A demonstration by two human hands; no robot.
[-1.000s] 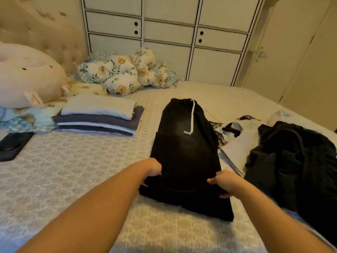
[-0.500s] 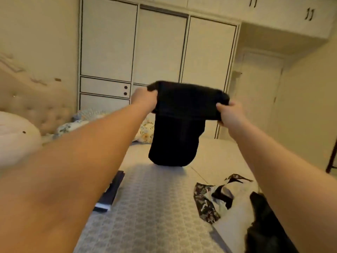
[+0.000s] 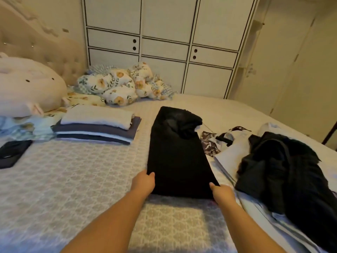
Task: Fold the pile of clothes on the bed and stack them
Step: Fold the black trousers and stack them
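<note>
A black garment (image 3: 176,154) lies lengthwise on the patterned bed cover (image 3: 73,179), its far end rumpled. My left hand (image 3: 143,183) grips its near left corner and my right hand (image 3: 221,193) grips its near right corner. A stack of folded clothes (image 3: 96,127), white on top of grey and dark layers, sits to the left. To the right lies an unfolded pile: a black garment (image 3: 284,170), a white piece (image 3: 231,154) and a dark patterned piece (image 3: 209,145).
A large pale plush pillow (image 3: 27,84) and floral cushions (image 3: 118,84) lie near the tufted headboard. A dark flat item (image 3: 12,152) rests at the left edge. White wardrobe doors (image 3: 164,42) stand behind the bed.
Both hands lifted the black garment into the air, then laid it back down on the bed. It now lies flatter, the white drawstring no longer showing.
</note>
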